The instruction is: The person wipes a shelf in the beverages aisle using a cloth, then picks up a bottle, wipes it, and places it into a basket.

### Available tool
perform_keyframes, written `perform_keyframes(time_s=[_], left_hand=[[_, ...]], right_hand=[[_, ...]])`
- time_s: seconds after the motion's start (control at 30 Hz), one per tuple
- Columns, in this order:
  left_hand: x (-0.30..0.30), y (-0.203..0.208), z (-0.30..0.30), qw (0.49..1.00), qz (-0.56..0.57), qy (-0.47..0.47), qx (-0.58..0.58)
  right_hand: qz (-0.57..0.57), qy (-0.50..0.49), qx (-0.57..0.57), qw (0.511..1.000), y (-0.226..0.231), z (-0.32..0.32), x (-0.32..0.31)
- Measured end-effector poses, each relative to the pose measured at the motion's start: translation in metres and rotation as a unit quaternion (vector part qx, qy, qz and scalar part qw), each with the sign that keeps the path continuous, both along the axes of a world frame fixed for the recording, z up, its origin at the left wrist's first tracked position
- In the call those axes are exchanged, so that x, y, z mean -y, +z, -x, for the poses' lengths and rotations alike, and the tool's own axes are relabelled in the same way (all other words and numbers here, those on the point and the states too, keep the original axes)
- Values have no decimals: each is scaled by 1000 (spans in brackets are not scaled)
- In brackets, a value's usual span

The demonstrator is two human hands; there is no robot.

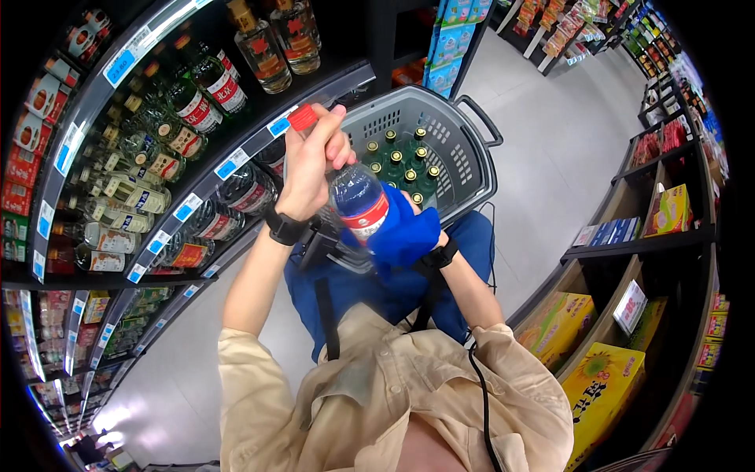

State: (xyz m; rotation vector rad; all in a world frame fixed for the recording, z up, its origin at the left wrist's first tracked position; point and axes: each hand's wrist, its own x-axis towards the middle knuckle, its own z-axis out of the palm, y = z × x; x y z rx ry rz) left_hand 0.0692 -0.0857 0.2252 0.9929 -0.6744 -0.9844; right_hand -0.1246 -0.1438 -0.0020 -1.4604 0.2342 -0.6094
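A large clear bottle (358, 195) with a red cap (302, 117) and a red-and-white label is tilted in front of me, its cap end up and to the left. My left hand (313, 161) is closed round its neck, just below the cap. A blue cloth (405, 236) lies against the bottle's right side and lower part. My right hand (443, 237) grips that cloth and presses it to the bottle; most of its fingers are hidden by the fabric. Beyond both hands, several green bottles (396, 157) with gold caps stand upright in a grey basket (472, 177).
On the left, a curved shelf (189, 206) carries rows of bottles and price tags. Two clear bottles (263, 55) stand on its upper level. Shelving on the right holds yellow boxes (602, 393). A grey tiled floor (511, 102) runs between the shelves, past the basket's handle (481, 118).
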Motion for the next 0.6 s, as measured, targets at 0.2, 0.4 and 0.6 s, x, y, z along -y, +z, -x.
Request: perform_keyframes(time_s=[0.2, 0.4, 0.6], left_hand=[[-15, -7, -13, 980, 77, -159, -91], [-12, -5, -3, 986, 86, -144, -22], [-11, 7, -11, 997, 12, 54, -50]], right_hand=[[94, 78, -25, 992, 117, -14, -13], [109, 70, -51, 990, 108, -24, -6], [67, -45, 0, 997, 115, -35, -26]])
